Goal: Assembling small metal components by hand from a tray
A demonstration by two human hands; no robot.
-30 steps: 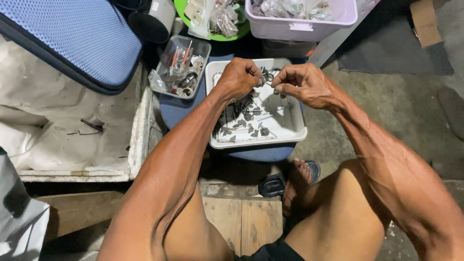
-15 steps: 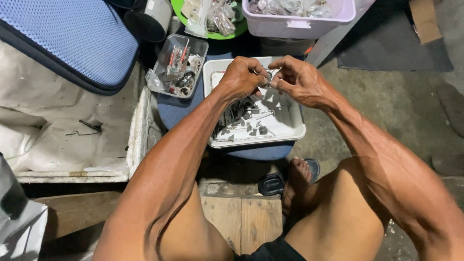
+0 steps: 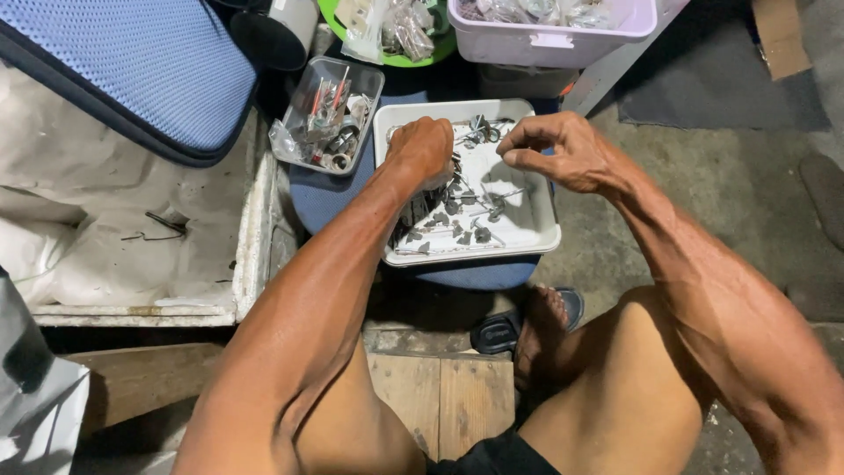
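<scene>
A white rectangular tray [image 3: 549,236] holds several small grey metal parts [image 3: 473,224] and rests on a blue stool [image 3: 327,200]. My left hand [image 3: 425,148] is over the tray's left side, knuckles up and fingers curled down onto the pile; what is under the fingers is hidden. My right hand [image 3: 563,151] hovers above the tray's right rim with thumb and forefinger pinched together. Nothing shows between them.
A clear box of small parts [image 3: 330,114] sits left of the tray. Behind are a green bowl with bags [image 3: 396,35] and a lavender bin [image 3: 554,40]. A blue cushion [image 3: 132,70] lies over a white foam box [image 3: 251,229] at left. My sandalled foot [image 3: 527,325] rests below.
My hands were touching over the tray's far edge; they have come apart. The left dropped onto the pile and the right drew off to the right.
</scene>
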